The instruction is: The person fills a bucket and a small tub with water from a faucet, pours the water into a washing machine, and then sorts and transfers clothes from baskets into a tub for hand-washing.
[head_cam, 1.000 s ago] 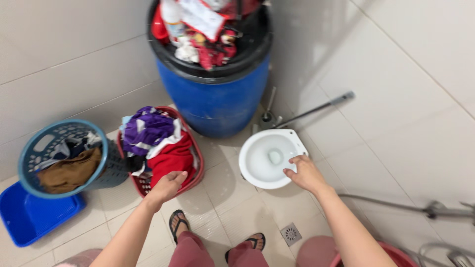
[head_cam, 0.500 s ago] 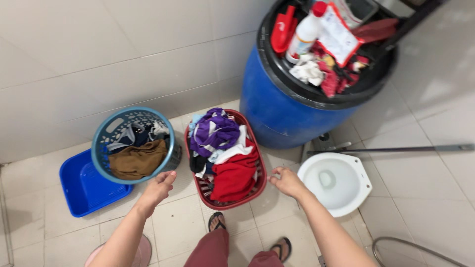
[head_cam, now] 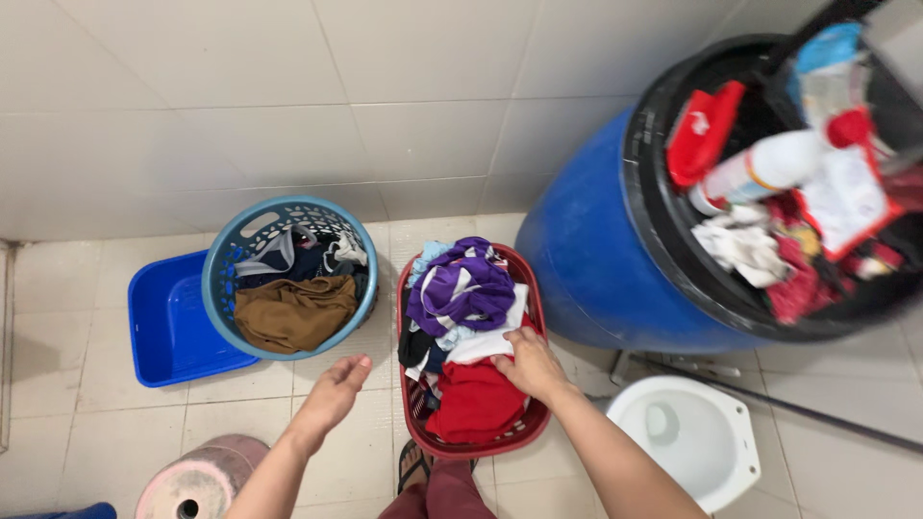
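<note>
blue tub [head_cam: 168,322]: far left on the floor, flat rectangular plastic, nothing in it that I can see, half tucked under the round basket.

pink stool [head_cam: 197,478]: near left corner, round top. Only part of it shows.

blue basket [head_cam: 223,288]: round with slotted sides, already holding a brown garment [head_cam: 293,312] plus some dark and grey stuff behind it. So some laundry sits there.

left hand [head_cam: 332,392]: open, fingers loose, palm sort of down. Hovers over bare floor between the two baskets, touching nothing.

red basket [head_cam: 524,288]: centre, on the floor tiles, pretty much heaped. A purple and white garment [head_cam: 461,288] is on top at the far end, a red cloth [head_cam: 476,404] at the near end, and white bits in between.

right hand [head_cam: 531,365]: down on the pile in the red basket, fingers curled onto the white and red cloth. Looks like a grip, but nothing is lifted clear yet.

progress, my guess: the red pile is mostly intact, so most of the sorting or moving looks undone.

blue barrel [head_cam: 586,259]: far right, big, with a black rim, and its top is loaded with clutter.

packages on the barrel: a flat red pouch [head_cam: 702,135] toward the left, a white bottle [head_cam: 760,168] with a red cap lying on its side, and a white printed packet further right. The print is too small to matter.

white bowl [head_cam: 687,437]: near right on the floor.
</note>
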